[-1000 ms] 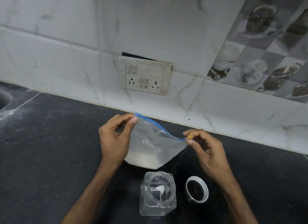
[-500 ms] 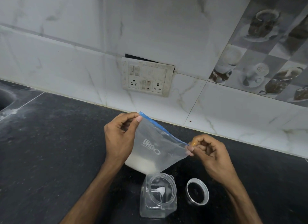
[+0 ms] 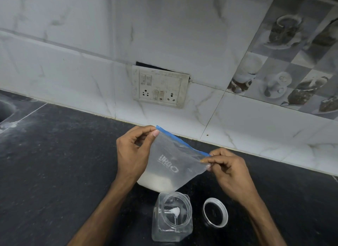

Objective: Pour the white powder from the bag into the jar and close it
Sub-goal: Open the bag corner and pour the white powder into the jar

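Clear zip bag (image 3: pixel 173 161) held up above black countertop (image 3: pixel 54 163), blue seal strip (image 3: pixel 181 141) running diagonally along top edge. Left hand (image 3: pixel 133 154) pinched shut on upper left corner of bag; right hand (image 3: pixel 228 170) pinched shut on lower right end of strip. White powder (image 3: pixel 155 181) settled in bottom of bag, just above jar mouth. Clear jar (image 3: pixel 172 216) standing open on countertop directly below bag, small trace of powder inside. Lid (image 3: pixel 215 212) lying flat just right of jar, not touching it. Switch and socket plate (image 3: pixel 160 87) on tiled wall behind.
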Demonstrator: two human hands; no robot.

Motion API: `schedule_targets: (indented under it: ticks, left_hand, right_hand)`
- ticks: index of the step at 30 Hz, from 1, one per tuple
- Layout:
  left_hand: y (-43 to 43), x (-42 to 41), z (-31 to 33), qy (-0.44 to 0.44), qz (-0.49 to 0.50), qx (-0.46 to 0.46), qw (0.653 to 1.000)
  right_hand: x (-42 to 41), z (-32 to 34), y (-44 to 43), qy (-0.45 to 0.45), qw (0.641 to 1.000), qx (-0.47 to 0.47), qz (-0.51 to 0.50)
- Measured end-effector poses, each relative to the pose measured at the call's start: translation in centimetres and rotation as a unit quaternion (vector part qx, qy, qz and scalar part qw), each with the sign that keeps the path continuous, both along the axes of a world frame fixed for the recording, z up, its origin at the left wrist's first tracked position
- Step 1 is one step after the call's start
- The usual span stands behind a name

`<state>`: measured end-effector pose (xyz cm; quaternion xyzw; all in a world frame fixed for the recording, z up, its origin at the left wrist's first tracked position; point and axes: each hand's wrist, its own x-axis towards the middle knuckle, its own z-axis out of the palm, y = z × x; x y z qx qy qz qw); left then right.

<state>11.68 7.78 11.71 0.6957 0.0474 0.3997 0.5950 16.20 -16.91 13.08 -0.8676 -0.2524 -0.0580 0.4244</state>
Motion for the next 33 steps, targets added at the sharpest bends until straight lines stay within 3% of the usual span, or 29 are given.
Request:
schedule_targets:
  ticks: [5,12,16,20,33]
  left_hand:
    - [0.2,0.0,0.0,-0.002,0.004,-0.002,1.000]
    - [1.6,0.2,-0.5,0.023,0.020,-0.019,0.999]
    - [1.9,0.5,-0.7,0.046,-0.036,0.130,0.990]
    - [1.0,1.0,-0.8,0.116,-0.114,0.283,0.945]
    - [-2.1,4.0,3.8,0.134,-0.182,0.443,0.867]
  right_hand:
    - [-0.6,0.7,0.6,0.016,0.999,-0.036,0.000]
    - [0.6,4.0,2.9,-0.069,0.997,-0.020,-0.032]
    - [1.1,5.6,4.2,-0.102,0.993,-0.052,-0.012]
    - [1.1,6.1,3.6,-0.110,0.991,-0.070,-0.025]
    - [-0.2,4.7,-0.9,-0.082,0.989,-0.052,-0.107]
